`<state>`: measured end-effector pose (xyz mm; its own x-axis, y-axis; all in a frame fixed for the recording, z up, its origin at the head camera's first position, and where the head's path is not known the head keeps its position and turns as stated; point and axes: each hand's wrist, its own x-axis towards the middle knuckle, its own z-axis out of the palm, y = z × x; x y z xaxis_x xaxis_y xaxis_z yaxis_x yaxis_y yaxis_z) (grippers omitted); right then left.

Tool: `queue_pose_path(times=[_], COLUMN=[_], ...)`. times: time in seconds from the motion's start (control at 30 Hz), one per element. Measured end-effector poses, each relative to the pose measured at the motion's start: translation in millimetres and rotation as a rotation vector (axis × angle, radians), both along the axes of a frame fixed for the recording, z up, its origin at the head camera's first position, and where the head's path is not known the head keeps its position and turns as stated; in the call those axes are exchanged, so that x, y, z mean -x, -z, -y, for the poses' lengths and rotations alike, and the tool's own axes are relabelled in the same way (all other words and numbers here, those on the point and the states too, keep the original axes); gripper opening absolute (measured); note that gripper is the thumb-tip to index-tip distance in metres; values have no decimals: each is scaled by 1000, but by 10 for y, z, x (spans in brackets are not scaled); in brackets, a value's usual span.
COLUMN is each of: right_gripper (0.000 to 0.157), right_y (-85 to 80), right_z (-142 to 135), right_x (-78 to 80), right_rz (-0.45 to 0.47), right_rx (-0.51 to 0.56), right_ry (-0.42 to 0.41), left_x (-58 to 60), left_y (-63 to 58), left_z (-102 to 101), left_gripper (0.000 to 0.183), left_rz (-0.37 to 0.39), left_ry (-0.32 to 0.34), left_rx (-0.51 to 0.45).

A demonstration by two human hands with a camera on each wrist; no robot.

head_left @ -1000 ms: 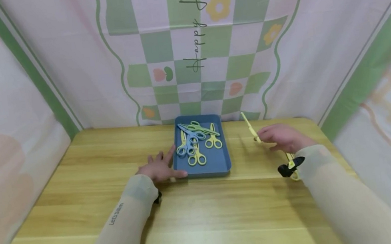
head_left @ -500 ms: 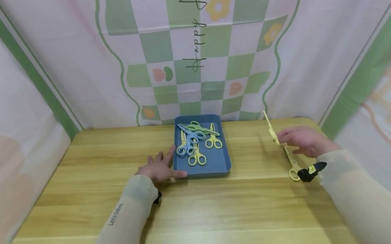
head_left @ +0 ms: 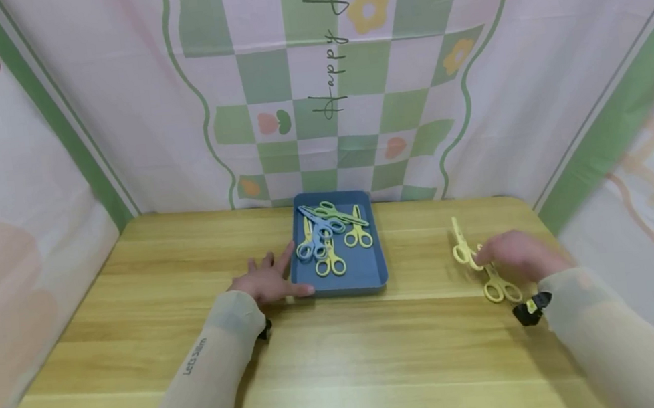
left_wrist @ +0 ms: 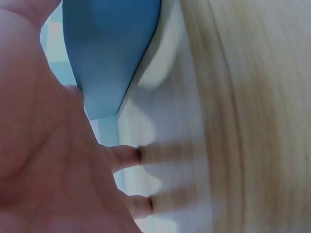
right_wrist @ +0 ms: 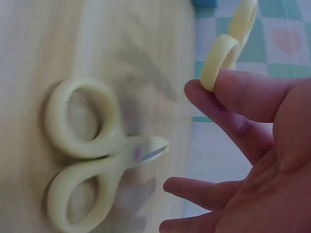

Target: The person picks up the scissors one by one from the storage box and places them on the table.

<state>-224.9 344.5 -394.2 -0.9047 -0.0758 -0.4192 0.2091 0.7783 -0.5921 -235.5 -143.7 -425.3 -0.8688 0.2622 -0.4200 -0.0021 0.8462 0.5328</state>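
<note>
1. The yellow scissors point(head_left: 461, 243) are up in the air over the right side of the counter point(head_left: 344, 357). They are pale yellow all over, like butter.
2. Their two finger loops are round, thick and smooth. The thin end points away from the person, toward the wall cloth point(head_left: 341, 61).
3. The right hand point(head_left: 517, 255) pinches one loop between the thumb and the pointing finger. Two more fingers stick out and touch nothing.
4. Just under that hand, a second pair of scissors point(right_wrist: 121, 148) lies flat on the counter. It is the same soft yellow, with two fat loops turned toward the person. A bit of shiny gray blade shows, and there is a small purple spot near the middle.
5. The left hand point(head_left: 263, 284) is spread out and grabs nothing. It touches the left side and near corner of the blue tray point(head_left: 365, 272).
6. More scissors lie in the tray. Three are yellow, and some blue scissors point(head_left: 321, 220) and green scissors point(head_left: 339, 215) cross over each other in a pile. It is hard to count the blue ones.
7. The wall cloth has green and white squares with flowers.
</note>
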Motion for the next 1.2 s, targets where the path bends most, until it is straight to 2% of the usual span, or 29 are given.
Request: queue_pose_path(times=[0.1, 0.17, 0.3, 0.43, 0.7, 1.0, 1.1, 1.2], right_gripper=[32, 28, 24, 25, 37, 31, 27, 33], right_y=[38, 55, 80, 86, 18, 10, -7, 2], right_z=[33, 57, 96, 130, 209, 227, 238, 276], right_x=[-47, -68, -91, -94, -119, -176, -198, -215], right_rz=[-50, -69, -79, -76, -39, -65, -103, -164], right_rx=[-100, -148, -155, -206, -407, -436, -437, -439], right_ry=[-41, -59, -68, -91, -107, -149, -196, -239], left_x=[2, 6, 16, 15, 16, 16, 24, 29], left_y=[1, 3, 6, 5, 1, -3, 5, 14], left_z=[-7, -9, -5, 0, -8, -6, -1, 4], left_gripper=[108, 108, 108, 108, 109, 109, 109, 109], left_rz=[-2, -2, 0, 2, 5, 7, 10, 13], left_ry=[1, 2, 5, 6, 1, -2, 0, 2], left_rx=[6, 11, 10, 5, 4, -3, -3, 3])
